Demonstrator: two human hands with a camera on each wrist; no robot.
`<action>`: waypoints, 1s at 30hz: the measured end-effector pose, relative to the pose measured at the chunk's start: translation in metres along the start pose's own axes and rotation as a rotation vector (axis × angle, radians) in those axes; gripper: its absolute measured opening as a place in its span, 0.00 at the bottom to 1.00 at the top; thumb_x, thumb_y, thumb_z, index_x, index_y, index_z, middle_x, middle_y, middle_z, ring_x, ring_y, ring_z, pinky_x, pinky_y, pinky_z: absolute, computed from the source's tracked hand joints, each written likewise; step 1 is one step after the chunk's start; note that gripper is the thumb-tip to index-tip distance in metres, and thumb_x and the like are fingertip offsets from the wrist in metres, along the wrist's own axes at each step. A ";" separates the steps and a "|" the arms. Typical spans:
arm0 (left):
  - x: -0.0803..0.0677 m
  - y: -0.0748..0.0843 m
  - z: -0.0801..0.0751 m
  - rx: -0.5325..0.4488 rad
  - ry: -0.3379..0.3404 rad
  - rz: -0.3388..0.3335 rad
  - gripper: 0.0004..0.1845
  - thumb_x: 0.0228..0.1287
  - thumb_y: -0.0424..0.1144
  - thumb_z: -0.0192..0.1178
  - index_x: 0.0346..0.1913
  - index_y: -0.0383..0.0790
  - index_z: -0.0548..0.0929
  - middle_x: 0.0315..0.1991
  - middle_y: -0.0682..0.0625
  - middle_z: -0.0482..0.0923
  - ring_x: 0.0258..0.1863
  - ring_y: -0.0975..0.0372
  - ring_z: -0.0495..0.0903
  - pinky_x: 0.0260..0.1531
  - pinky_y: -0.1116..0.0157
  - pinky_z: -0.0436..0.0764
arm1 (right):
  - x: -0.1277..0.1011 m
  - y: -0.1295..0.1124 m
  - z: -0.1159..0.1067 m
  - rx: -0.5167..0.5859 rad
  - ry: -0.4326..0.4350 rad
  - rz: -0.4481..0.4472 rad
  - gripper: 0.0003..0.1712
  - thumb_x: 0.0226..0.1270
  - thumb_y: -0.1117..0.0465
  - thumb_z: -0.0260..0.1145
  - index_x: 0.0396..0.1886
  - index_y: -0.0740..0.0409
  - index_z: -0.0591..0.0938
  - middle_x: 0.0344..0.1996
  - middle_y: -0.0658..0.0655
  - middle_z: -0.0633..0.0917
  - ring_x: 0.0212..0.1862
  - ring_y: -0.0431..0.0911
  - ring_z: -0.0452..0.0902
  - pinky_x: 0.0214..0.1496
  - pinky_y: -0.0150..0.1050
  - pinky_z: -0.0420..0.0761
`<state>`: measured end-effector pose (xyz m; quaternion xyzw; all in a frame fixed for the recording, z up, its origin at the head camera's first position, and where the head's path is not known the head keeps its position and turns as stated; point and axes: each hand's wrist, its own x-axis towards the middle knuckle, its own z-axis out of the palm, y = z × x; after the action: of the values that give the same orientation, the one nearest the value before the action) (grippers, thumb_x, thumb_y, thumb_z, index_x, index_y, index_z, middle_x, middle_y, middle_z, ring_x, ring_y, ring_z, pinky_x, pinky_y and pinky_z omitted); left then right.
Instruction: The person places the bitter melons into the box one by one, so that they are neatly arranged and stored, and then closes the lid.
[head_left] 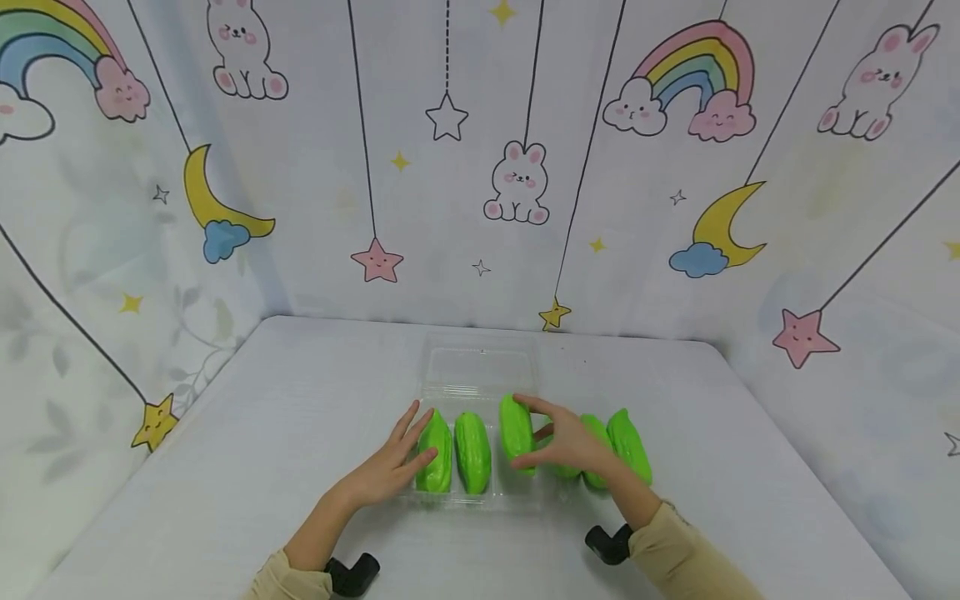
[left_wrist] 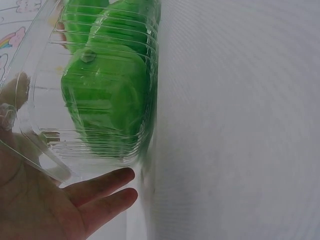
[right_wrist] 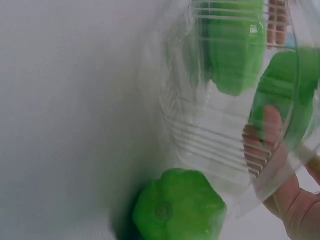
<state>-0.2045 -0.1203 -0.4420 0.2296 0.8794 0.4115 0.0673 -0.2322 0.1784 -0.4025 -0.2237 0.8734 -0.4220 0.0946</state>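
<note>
A clear plastic box (head_left: 487, 502) has its lid (head_left: 480, 367) folded back behind it. Two long, ridged, bright green gourd-like pieces (head_left: 473, 454) lie side by side in its left part. My right hand (head_left: 573, 442) pinches another green gourd-like piece (head_left: 516, 429) between thumb and fingers, over the right part of the box. In the right wrist view, that held piece (right_wrist: 282, 90) shows through the clear wall, tilted. At the box's left end is my left hand (head_left: 382, 475), fingers extended, thumb reaching over the rim near the leftmost piece (head_left: 435, 458).
Several more green pieces (head_left: 630, 446) lie on the white table (head_left: 315, 392) right of the box, partly behind my right hand and forearm. Black wrist devices (head_left: 609, 544) sit at both cuffs. A printed curtain (head_left: 450, 192) stands behind the table's far edge.
</note>
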 end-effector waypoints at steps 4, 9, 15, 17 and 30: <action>0.001 0.000 0.001 0.002 -0.001 -0.004 0.35 0.71 0.51 0.44 0.73 0.45 0.44 0.72 0.43 0.29 0.68 0.43 0.44 0.57 0.39 0.55 | 0.003 -0.002 0.006 -0.035 -0.011 0.027 0.54 0.38 0.51 0.79 0.68 0.50 0.63 0.63 0.62 0.66 0.44 0.52 0.77 0.40 0.41 0.77; 0.002 -0.001 0.001 0.013 -0.003 -0.004 0.35 0.71 0.51 0.44 0.73 0.44 0.44 0.72 0.43 0.29 0.68 0.42 0.44 0.57 0.39 0.55 | 0.008 -0.005 0.015 -0.121 -0.025 0.045 0.56 0.36 0.50 0.80 0.68 0.53 0.63 0.63 0.61 0.66 0.42 0.52 0.78 0.40 0.42 0.77; 0.001 -0.003 0.001 0.017 -0.001 -0.012 0.35 0.70 0.52 0.44 0.72 0.43 0.44 0.72 0.42 0.29 0.68 0.42 0.44 0.56 0.39 0.56 | 0.014 -0.008 0.030 -0.270 -0.038 0.022 0.57 0.32 0.48 0.80 0.65 0.59 0.65 0.60 0.61 0.70 0.57 0.58 0.68 0.55 0.53 0.69; 0.000 -0.004 0.001 0.022 0.007 -0.012 0.35 0.70 0.52 0.44 0.72 0.43 0.44 0.72 0.42 0.29 0.68 0.42 0.44 0.56 0.38 0.56 | 0.016 -0.009 0.034 -0.294 -0.052 0.024 0.57 0.32 0.47 0.81 0.64 0.60 0.66 0.59 0.62 0.71 0.60 0.59 0.65 0.57 0.55 0.67; 0.001 -0.003 0.001 0.016 0.004 -0.013 0.34 0.70 0.52 0.44 0.73 0.46 0.44 0.72 0.43 0.29 0.68 0.42 0.43 0.57 0.39 0.55 | 0.016 -0.010 0.043 -0.271 -0.053 0.056 0.56 0.34 0.46 0.80 0.65 0.57 0.64 0.59 0.63 0.69 0.61 0.60 0.62 0.57 0.58 0.65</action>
<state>-0.2063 -0.1203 -0.4446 0.2236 0.8843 0.4044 0.0665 -0.2283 0.1355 -0.4217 -0.2208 0.9256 -0.2913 0.0984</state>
